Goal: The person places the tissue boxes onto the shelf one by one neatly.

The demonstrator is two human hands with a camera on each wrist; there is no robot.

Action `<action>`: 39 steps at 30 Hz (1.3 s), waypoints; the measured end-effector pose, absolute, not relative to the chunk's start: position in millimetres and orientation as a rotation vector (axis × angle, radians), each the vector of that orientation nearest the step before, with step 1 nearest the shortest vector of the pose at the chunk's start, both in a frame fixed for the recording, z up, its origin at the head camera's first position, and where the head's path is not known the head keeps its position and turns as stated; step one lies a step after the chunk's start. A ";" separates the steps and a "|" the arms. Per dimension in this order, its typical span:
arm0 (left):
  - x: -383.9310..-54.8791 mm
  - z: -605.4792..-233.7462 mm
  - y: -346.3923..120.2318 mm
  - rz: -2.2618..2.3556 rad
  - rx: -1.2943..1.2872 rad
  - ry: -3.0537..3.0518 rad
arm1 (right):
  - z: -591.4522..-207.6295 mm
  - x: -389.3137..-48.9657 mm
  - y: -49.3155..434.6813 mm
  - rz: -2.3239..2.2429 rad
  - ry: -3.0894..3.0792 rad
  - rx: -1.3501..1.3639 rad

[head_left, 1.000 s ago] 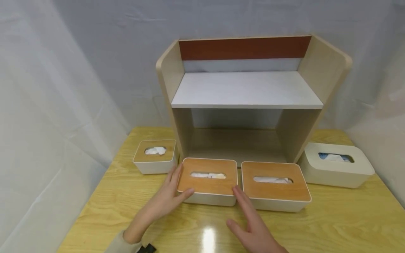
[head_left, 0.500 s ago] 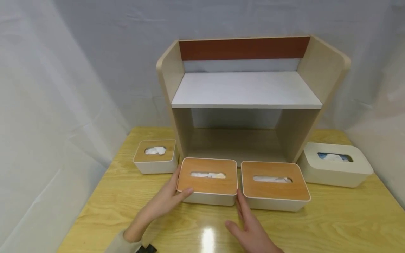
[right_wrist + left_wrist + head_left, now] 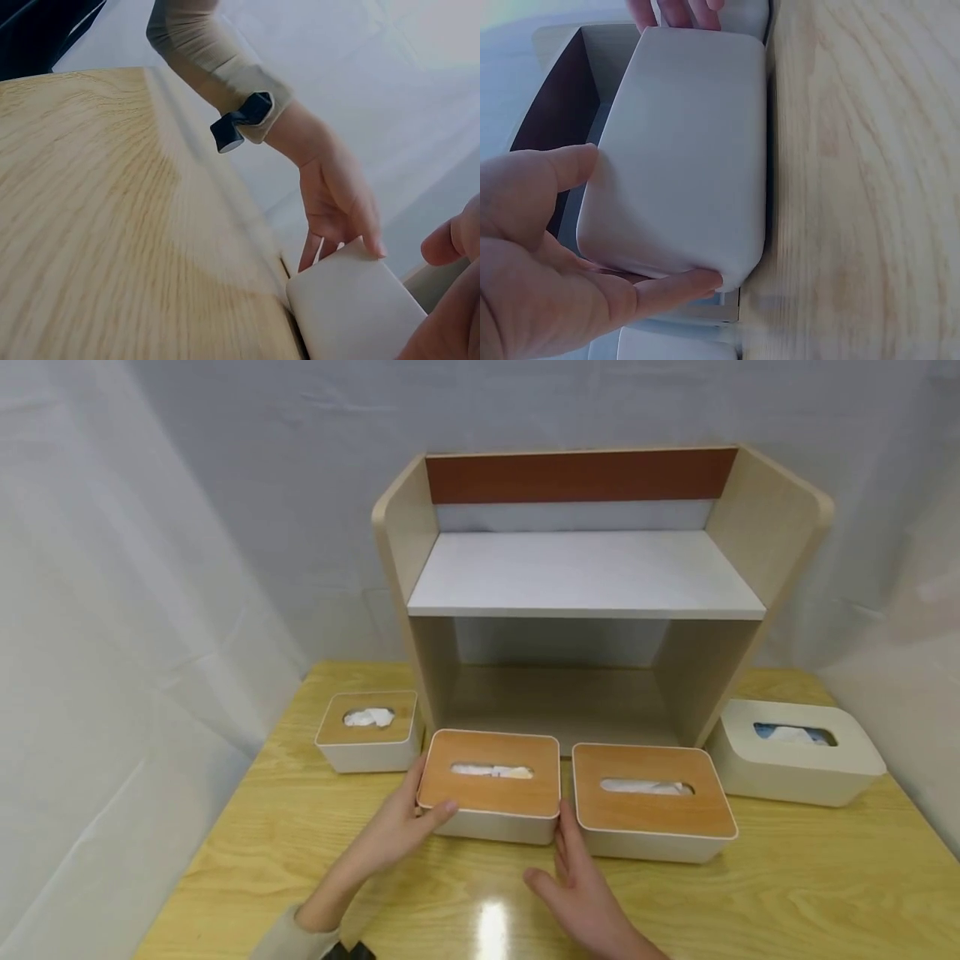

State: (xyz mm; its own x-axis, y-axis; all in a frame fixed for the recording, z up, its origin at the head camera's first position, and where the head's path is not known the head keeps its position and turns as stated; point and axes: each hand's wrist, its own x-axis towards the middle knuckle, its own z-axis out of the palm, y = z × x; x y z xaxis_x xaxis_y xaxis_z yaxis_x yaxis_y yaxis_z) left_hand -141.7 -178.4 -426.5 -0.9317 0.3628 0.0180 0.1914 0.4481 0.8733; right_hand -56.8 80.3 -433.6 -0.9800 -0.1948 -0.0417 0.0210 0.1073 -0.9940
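A cream tissue box with a wood-coloured lid lies between my hands in front of the shelf unit. My left hand grips its left end, thumb at the front lid edge and fingers along the end wall. In the left wrist view the cream wall of the tissue box fills the middle, with a narrow dark band along its bottom edge. My right hand presses straight fingertips to the right end of the box, its thumb held away. White tissue shows in the lid's slot.
A second wood-lidded tissue box stands close on the right. Further right is an all-cream tissue box; a smaller wood-lidded one stands on the left. Behind rises a shelf unit with a white shelf. All stand on a wooden table.
My right fingertips have moved from the front right corner of the lid to the box's right end. The box has shifted slightly up and left in the head view.
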 end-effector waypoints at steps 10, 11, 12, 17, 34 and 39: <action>-152.5 -422.2 -177.5 1.422 0.399 2.571 | -427.0 -71.2 73.2 -2.041 2.198 -0.165; -153.4 -421.4 -177.2 1.426 0.395 2.573 | -426.2 -73.1 72.7 -2.055 2.189 -0.178; -154.8 -420.8 -176.6 1.435 0.401 2.574 | -424.9 -75.1 72.3 -2.070 2.185 -0.193; -164.8 -417.7 -170.8 1.538 0.473 2.552 | -415.5 -86.4 71.2 -2.109 2.187 -0.187; -202.6 -404.5 -159.3 1.584 0.343 2.553 | -378.1 -142.4 73.8 -2.080 2.170 0.075; -207.1 -407.3 -151.8 1.585 0.320 2.542 | -374.7 -150.5 81.6 -2.123 2.111 0.129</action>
State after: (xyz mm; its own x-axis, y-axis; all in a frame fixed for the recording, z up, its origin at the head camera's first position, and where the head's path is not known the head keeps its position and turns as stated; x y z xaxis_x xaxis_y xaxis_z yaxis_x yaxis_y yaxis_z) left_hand -207.1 -151.8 -407.3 -0.9692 0.2462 0.0028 0.1109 0.4262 0.8978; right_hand -150.5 81.6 -374.7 -0.9858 -0.0422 -0.1626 0.1629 -0.0023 -0.9866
